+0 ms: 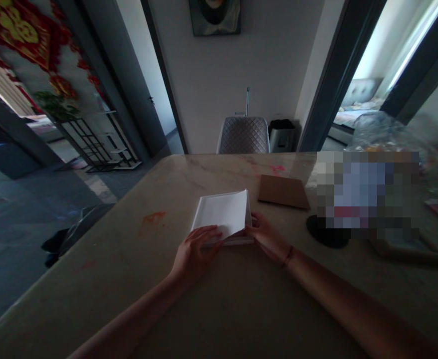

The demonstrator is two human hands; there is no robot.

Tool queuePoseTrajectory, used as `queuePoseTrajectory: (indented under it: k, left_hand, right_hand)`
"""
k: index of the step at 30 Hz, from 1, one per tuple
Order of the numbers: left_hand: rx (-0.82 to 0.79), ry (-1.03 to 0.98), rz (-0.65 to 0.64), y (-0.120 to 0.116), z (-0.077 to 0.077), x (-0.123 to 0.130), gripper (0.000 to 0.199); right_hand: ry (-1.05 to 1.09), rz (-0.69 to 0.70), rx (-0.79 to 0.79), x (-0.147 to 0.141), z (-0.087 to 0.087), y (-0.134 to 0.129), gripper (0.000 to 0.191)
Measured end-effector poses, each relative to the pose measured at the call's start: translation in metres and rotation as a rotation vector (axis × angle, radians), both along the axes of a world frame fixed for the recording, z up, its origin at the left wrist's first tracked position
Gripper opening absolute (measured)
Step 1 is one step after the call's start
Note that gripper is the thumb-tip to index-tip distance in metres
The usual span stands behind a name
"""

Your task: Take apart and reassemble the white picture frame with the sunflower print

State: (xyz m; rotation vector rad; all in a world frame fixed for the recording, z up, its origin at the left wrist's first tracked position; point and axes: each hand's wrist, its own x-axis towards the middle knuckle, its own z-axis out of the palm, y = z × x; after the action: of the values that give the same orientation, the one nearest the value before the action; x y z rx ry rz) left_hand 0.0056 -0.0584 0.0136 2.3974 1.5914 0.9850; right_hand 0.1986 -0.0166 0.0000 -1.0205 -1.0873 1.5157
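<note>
You captured a dim scene: light entered by the doorway point(368, 65) at upper right, frame edges showed wide-angle bowing, and a pixelated block point(366, 192) obscured the right side.

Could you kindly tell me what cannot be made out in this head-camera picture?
Head view:
Whatever lies under the pixelated patch on the table: blurred out.
The black round object: partly covered by that patch.
The framed picture: cut off by the top edge.
The near corner of the white folded paper: hidden by the left hand.
</note>
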Motion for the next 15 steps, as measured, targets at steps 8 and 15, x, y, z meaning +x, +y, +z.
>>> queuePoseTrajectory:
  k: [8,15]
  left_hand:
    - [-0.072,-0.042,0.041,-0.0009,0.005,-0.0004,0.026]
    - [-0.037,-0.14,0.152,0.0003,0.002,-0.0031,0.025]
  right_hand:
    - [-0.033,-0.006,0.016,-0.0021,0.0043,-0.0027,0.049]
    - [-0.07,-0.039,0.012,-0.0022,0.0046,-0.0032,0.035]
